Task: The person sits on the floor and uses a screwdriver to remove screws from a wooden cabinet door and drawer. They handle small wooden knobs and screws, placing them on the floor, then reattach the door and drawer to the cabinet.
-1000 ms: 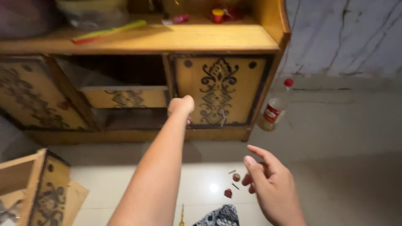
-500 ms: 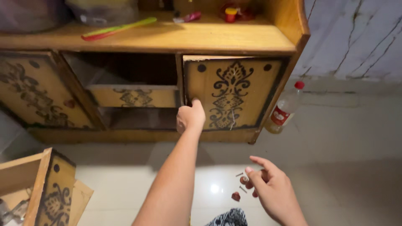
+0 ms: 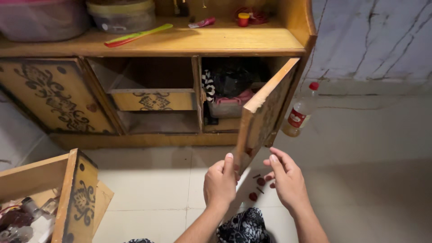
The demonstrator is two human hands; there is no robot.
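- Left hand (image 3: 220,182) closed on the lower free corner of the cabinet door (image 3: 263,112), thumb up along its edge; door swung wide open, hinged at the right.
- Right hand (image 3: 287,180) open, fingers loosely spread, holding nothing, just beside the door.
- Risk: door edge could pinch fingers (image 3: 275,161).
- Risk: small dark red pieces (image 3: 256,189) on the floor below could be scattered.
- Risk: the bottle (image 3: 300,111) near the hinge side could be knocked over.

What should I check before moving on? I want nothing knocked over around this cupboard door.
1. Door swung open: ok.
2. Left hand gripping the door's lower corner: ok.
3. Right hand empty, beside the door, touching or not: cannot tell.
4. Bottle upright by the cabinet, apart from the door: ok.
5. Small red pieces lie on the floor under the hands: not ok.
6. Compartment's contents sit steady: cannot tell.
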